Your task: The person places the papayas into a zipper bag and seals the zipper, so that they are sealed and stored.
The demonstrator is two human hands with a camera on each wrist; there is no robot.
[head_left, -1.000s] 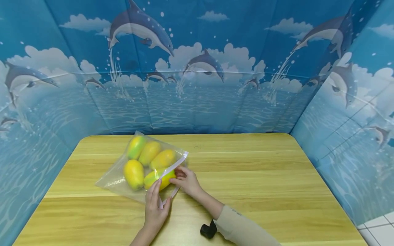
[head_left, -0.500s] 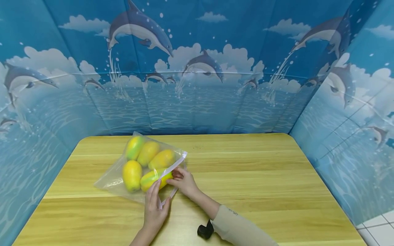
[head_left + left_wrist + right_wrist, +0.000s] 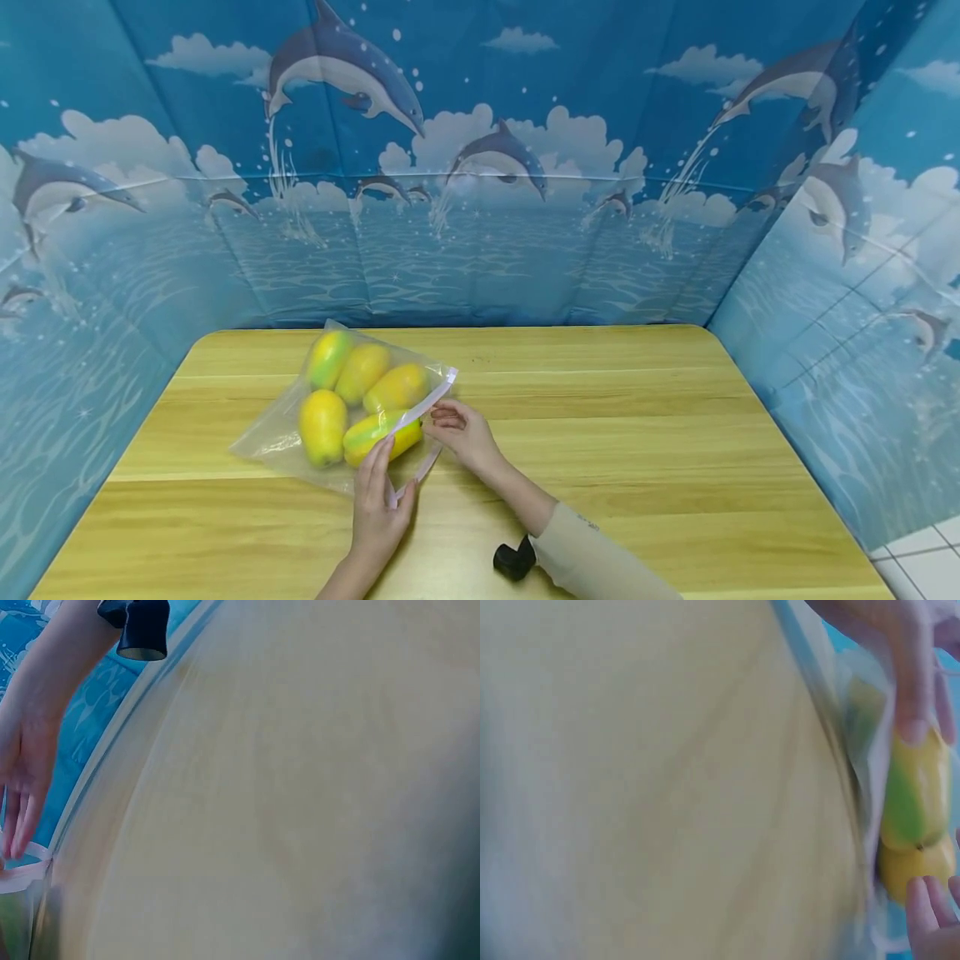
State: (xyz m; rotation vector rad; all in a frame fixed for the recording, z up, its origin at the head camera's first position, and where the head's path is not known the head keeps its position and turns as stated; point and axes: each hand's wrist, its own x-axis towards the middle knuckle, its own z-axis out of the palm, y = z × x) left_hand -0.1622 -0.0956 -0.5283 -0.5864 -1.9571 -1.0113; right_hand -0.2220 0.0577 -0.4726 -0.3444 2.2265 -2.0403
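A clear zip bag (image 3: 273, 433) lies on the wooden table (image 3: 600, 433) with several yellow-green mangoes (image 3: 322, 425) inside; two of the mangoes (image 3: 911, 825) also fill the right wrist view's right edge. Its white zip strip (image 3: 435, 400) runs along the mouth, which gapes toward me. My left hand (image 3: 378, 500) holds the near end of the mouth, straight fingers lying on the bag over a mango and the thumb beside the strip. My right hand (image 3: 461, 429) hovers just outside the mouth, relaxed fingers (image 3: 19, 825) at the strip and holding nothing.
A blue dolphin-print screen (image 3: 480, 208) walls the table at the back and both sides. A black wrist camera (image 3: 513, 560) sits on my right forearm. Bare wood stretches to the right of the bag.
My right hand has drawn back out of the bag mouth, away from the front mango. The left hand and the bag have hardly moved.
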